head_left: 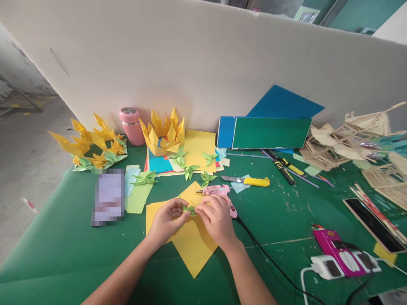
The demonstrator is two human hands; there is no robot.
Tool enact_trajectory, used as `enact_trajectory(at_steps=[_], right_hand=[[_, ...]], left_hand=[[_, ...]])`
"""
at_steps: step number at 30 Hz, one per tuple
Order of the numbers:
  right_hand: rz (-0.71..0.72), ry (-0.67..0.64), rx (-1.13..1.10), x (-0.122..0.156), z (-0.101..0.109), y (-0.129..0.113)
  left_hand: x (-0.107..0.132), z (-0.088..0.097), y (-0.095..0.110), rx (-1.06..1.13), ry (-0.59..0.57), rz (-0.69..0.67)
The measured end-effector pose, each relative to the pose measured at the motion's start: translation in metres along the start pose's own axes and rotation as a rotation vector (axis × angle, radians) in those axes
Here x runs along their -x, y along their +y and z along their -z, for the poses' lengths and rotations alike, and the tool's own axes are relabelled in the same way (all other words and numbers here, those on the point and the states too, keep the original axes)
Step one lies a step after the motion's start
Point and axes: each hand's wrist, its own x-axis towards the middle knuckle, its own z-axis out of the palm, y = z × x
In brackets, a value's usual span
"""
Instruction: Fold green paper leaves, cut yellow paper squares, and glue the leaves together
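My left hand [167, 220] and my right hand [216, 218] meet over yellow paper sheets [190, 245] on the green table [63, 254]. Both pinch a small folded green paper piece [189, 209] between their fingertips. A pink glue gun [216, 190] lies just behind my right hand, its black cord [270, 262] running off toward the right. Several similar green folded pieces [190, 170] lie behind on a stack of coloured paper [197, 148].
Yellow paper crown [163, 133], pink tumbler [130, 125] and yellow-green paper flowers [92, 146] stand at the back left. A yellow-handled knife [251, 181], pens, blue and green boards [270, 131], wooden stick models [349, 144], a phone [372, 224] and a power strip [340, 262] fill the right.
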Motion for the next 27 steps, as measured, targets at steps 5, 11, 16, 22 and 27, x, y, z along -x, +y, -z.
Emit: enact_trajectory(at_steps=[5,11,16,22,27], right_hand=[[0.025,-0.021,0.033,-0.0004,0.0011,-0.0041],[0.029,-0.008,0.043,-0.0008,0.001,-0.0042],[0.025,0.029,0.0,-0.0005,0.0029,-0.0006],[0.016,-0.034,-0.064,-0.0004,0.0062,-0.0021],[-0.003,-0.062,-0.083,-0.0012,0.0077,-0.0053]], left_hand=[[-0.0001,-0.0014,-0.0004,0.01,-0.045,-0.012],[0.0009,-0.0009,0.0002,0.051,-0.062,0.0],[0.0007,-0.0001,0.0019,0.049,-0.021,0.004],[0.0003,0.0,-0.0011,-0.005,-0.029,-0.034],[0.0009,0.0004,-0.0037,-0.09,-0.032,-0.089]])
